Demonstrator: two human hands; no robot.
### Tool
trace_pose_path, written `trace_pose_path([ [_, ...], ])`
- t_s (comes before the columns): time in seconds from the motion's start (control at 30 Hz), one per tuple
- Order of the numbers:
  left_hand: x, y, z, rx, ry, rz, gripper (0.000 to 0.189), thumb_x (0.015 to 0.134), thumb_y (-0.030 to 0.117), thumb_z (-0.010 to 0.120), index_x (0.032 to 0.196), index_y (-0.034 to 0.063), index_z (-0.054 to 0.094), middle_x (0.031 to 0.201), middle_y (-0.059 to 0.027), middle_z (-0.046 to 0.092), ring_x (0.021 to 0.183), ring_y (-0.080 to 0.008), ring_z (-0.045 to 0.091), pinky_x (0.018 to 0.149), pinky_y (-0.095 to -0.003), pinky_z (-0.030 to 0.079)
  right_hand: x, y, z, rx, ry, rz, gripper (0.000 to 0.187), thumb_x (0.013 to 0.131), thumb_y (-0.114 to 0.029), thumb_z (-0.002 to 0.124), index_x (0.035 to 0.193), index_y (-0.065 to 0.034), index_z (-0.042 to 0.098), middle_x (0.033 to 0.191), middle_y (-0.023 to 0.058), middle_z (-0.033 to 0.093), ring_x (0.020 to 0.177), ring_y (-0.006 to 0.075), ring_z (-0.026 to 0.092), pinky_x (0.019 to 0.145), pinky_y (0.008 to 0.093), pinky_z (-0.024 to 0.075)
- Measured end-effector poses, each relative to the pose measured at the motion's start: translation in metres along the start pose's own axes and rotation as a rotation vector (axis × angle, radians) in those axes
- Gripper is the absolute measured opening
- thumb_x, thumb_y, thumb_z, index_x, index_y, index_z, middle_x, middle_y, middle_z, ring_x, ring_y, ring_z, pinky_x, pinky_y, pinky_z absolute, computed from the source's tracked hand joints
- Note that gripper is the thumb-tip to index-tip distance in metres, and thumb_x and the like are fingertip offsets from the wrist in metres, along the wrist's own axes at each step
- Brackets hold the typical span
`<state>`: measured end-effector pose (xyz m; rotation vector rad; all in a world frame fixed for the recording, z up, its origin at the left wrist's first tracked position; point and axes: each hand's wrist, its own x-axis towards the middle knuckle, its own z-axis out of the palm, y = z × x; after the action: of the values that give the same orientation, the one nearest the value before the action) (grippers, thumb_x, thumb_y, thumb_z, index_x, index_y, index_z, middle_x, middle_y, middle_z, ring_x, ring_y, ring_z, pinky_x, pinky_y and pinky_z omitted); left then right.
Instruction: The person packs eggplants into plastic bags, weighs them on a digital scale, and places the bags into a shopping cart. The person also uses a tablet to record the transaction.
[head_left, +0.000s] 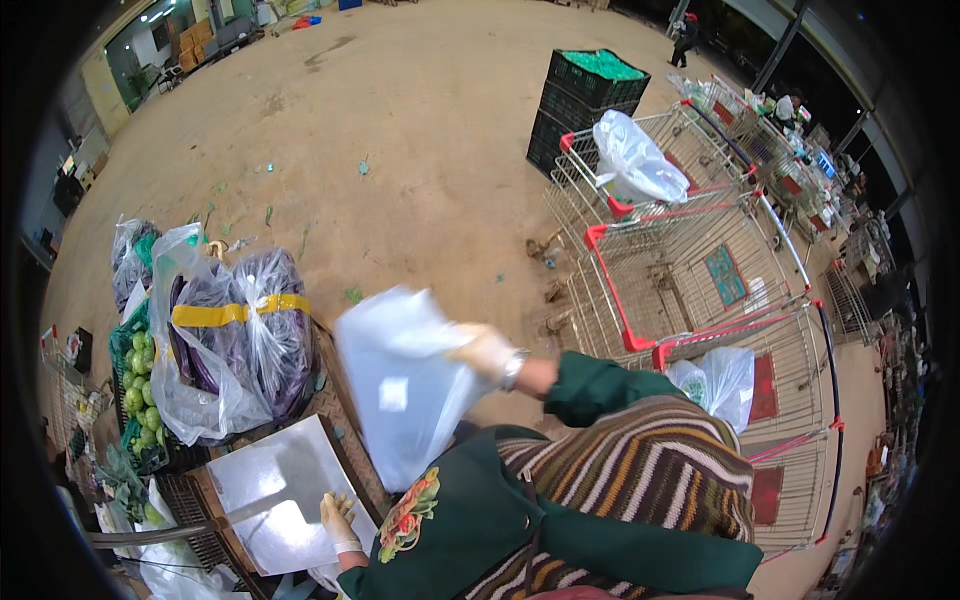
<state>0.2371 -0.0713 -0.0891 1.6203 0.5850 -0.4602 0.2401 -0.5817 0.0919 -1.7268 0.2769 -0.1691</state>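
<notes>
My right hand (486, 354), in a pale glove, grips the top of a clear plastic bag (409, 375). The bag hangs blurred by motion and bears a white label. My left hand (339, 519), also gloved, is at the right edge of a square, shiny metal platform (277, 480), fingers apart and holding nothing. Beyond the platform lie plastic-wrapped bundles of long purple eggplants (274, 352), bound with yellow tape (240, 311). A loose clear bag (202, 405) partly covers them.
Round green vegetables (139, 382) fill a crate at the left. A metal pole (150, 535) crosses near the platform. Wire shopping carts (660, 277) line the right side, two holding plastic bags. Stacked black crates (574, 105) stand behind them. A person (682, 41) is far off.
</notes>
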Motion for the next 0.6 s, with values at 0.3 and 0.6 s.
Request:
trace_pose_path([
  [0.3, 0.037, 0.022, -0.005, -0.337, 0.033, 0.309, 0.008, 0.100, 0.011, 0.065, 0.102, 0.0029, 0.067, 0.083, -0.0042, 0.065, 0.072, -0.0110, 0.058, 0.066, -0.0257, 0.052, -0.008, 0.130, -0.278, -1.411, 0.662, 0.378, 0.035, 0.101, -0.029, 0.051, 0.122, -0.0045, 0.064, 0.115, 0.0145, 0.067, 0.099, 0.0303, 0.065, 0.085, 0.0442, 0.0524],
  [0.6, 0.085, 0.191, -0.011, -0.427, 0.561, 0.315, 0.078, 0.093, 0.032, 0.076, 0.151, 0.0054, 0.031, 0.139, -0.0163, 0.052, 0.116, -0.0258, 0.057, 0.093, -0.0440, 0.053, 0.173, 0.115, -0.131, -0.230, 0.732, 0.015, 0.056, 0.085, -0.008, 0.078, 0.133, 0.0058, 0.053, 0.133, 0.0223, 0.060, 0.116, 0.0244, 0.061, 0.095, 0.0356, 0.0524],
])
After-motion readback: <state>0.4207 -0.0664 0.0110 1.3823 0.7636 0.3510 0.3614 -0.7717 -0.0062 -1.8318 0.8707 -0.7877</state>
